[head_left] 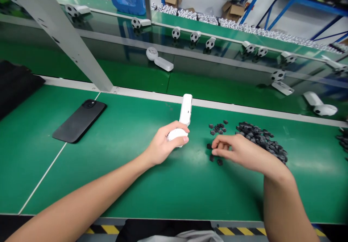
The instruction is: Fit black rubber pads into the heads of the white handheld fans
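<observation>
My left hand is closed around the round end of a white device, whose flat handle points away from me over the green bench. To the right, my right hand has its fingers pinched together at a small black piece. Whether that piece is gripped or only touched is hard to tell. More black pieces lie just below these fingertips, and a small cluster lies above them. A large pile of black pieces is behind and right of my right hand, partly hidden by the forearm.
A black phone lies on the left of the green bench. Beyond a metal rail, a green conveyor carries white devices, several with football-patterned ends. A slanted metal post stands at the left.
</observation>
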A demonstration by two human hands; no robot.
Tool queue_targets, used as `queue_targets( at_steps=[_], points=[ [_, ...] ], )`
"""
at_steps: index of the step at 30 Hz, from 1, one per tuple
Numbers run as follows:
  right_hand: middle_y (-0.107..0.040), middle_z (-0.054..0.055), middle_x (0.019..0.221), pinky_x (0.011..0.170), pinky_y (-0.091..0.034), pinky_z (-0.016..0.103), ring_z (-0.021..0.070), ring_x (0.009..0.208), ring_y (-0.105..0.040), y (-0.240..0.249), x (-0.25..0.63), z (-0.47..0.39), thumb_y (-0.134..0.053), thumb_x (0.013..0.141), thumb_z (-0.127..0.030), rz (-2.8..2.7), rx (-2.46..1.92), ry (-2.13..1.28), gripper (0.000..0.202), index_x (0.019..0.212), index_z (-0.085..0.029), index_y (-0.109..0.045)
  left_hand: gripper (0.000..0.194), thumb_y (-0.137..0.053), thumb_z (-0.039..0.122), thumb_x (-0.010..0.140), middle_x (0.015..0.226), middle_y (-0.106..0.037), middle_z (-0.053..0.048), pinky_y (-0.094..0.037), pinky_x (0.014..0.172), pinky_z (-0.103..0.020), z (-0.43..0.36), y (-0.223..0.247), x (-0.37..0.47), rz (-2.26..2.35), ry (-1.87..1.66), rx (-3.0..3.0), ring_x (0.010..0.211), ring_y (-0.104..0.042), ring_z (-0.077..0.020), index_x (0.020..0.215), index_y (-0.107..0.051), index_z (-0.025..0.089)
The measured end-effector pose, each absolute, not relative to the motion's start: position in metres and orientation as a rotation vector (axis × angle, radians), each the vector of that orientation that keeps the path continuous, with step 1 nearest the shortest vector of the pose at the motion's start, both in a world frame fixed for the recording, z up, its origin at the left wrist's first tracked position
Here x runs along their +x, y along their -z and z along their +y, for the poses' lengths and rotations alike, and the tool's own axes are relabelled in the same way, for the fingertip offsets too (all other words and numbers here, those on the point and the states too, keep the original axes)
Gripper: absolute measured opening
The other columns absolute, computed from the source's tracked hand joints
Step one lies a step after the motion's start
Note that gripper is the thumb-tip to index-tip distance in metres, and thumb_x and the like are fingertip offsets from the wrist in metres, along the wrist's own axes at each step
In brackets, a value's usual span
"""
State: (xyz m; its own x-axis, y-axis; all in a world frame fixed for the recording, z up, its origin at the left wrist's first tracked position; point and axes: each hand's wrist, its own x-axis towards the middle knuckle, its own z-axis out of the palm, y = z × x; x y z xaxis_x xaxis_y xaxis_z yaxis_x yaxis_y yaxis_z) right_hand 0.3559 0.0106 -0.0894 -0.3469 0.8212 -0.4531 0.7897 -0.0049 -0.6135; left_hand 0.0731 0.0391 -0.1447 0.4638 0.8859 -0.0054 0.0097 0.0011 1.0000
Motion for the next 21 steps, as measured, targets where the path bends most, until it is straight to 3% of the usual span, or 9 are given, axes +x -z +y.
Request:
queue_targets(
  at_steps=[3, 6, 9, 11, 12, 14, 17, 21],
  points=[
    [-0.070, -0.003, 0.067, 0.054, -0.042, 0.028, 0.0189, 0.063, -0.064, 0.100, 0.356, 0.003, -0.071, 0.093, -0.046, -2.302, -1.875, -1.328, 0.022, 0.086, -0.026, -0.065, 0.023, -0.069, 0.040, 0.090, 0.082, -0.058, 0.001, -0.039, 0.060, -0.024, 0.041, 0.143, 0.071, 0.875, -0.822, 1.313, 0.065, -0.048, -0.0119, 0.104, -0.068, 0.021],
    [-0.066, 0.000, 0.061, 0.055, -0.039, 0.030, 0.0200, 0.058, -0.060, 0.109, 0.348, -0.004, -0.074, 0.090, -0.050, -2.368, -1.918, -1.137, 0.032, 0.073, -0.025, -0.063, 0.043, -0.068, 0.042, 0.093, 0.095, -0.061, -0.001, -0.043, 0.066, -0.026, 0.040, 0.140, 0.069, 0.886, -0.796, 1.427, 0.071, -0.051, -0.0131, 0.133, -0.062, 0.029],
    [-0.063, 0.000, 0.058, 0.054, -0.037, 0.031, 0.0188, 0.054, -0.056, 0.108, 0.342, -0.006, -0.070, 0.092, -0.040, -2.382, -1.898, -1.071, 0.030, 0.068, -0.025, -0.061, 0.086, -0.070, 0.040, 0.093, 0.105, -0.063, -0.004, -0.047, 0.070, -0.028, 0.038, 0.140, 0.069, 0.866, -0.805, 1.487, 0.074, -0.053, -0.0148, 0.164, -0.021, 0.034],
    [-0.061, -0.001, 0.055, 0.051, -0.034, 0.031, 0.0177, 0.051, -0.055, 0.105, 0.341, -0.006, -0.065, 0.092, -0.029, -2.391, -1.886, -1.069, 0.025, 0.068, -0.025, -0.060, 0.106, -0.072, 0.037, 0.092, 0.113, -0.064, -0.007, -0.050, 0.074, -0.030, 0.036, 0.143, 0.071, 0.870, -0.832, 1.487, 0.079, -0.058, -0.0167, 0.166, 0.004, 0.032],
    [-0.060, -0.002, 0.054, 0.050, -0.032, 0.031, 0.0171, 0.050, -0.054, 0.103, 0.341, -0.006, -0.063, 0.091, -0.025, -2.398, -1.883, -1.054, 0.024, 0.067, -0.025, -0.060, 0.111, -0.074, 0.036, 0.090, 0.120, -0.063, -0.009, -0.051, 0.080, -0.032, 0.035, 0.145, 0.072, 0.874, -0.853, 1.488, 0.086, -0.060, -0.0183, 0.165, 0.007, 0.031],
    [-0.060, -0.002, 0.054, 0.049, -0.032, 0.031, 0.0165, 0.048, -0.052, 0.101, 0.340, -0.004, -0.062, 0.091, -0.023, -2.403, -1.873, -1.029, 0.025, 0.066, -0.024, -0.061, 0.103, -0.076, 0.033, 0.088, 0.131, -0.060, -0.012, -0.051, 0.092, -0.036, 0.033, 0.149, 0.074, 0.883, -0.875, 1.494, 0.102, -0.062, -0.0222, 0.165, -0.008, 0.029],
    [-0.068, 0.000, 0.064, 0.054, -0.040, 0.031, 0.0183, 0.058, -0.061, 0.101, 0.334, 0.001, -0.065, 0.095, -0.032, -2.277, -1.795, -1.001, 0.025, 0.071, -0.025, -0.072, 0.068, -0.074, 0.034, 0.090, 0.126, -0.060, -0.011, -0.049, 0.098, -0.039, 0.030, 0.151, 0.076, 0.913, -0.849, 1.502, 0.109, -0.061, -0.0252, 0.148, -0.041, 0.022],
    [-0.075, 0.005, 0.079, 0.062, -0.054, 0.031, 0.0216, 0.071, -0.070, 0.101, 0.317, 0.004, -0.074, 0.092, -0.047, -1.727, -1.643, -1.155, 0.025, 0.089, -0.023, -0.081, 0.056, -0.071, 0.035, 0.093, 0.125, -0.061, -0.010, -0.050, 0.096, -0.039, 0.024, 0.148, 0.079, 0.935, -0.804, 1.541, 0.109, -0.061, -0.0250, 0.141, -0.045, 0.022]
  ],
)
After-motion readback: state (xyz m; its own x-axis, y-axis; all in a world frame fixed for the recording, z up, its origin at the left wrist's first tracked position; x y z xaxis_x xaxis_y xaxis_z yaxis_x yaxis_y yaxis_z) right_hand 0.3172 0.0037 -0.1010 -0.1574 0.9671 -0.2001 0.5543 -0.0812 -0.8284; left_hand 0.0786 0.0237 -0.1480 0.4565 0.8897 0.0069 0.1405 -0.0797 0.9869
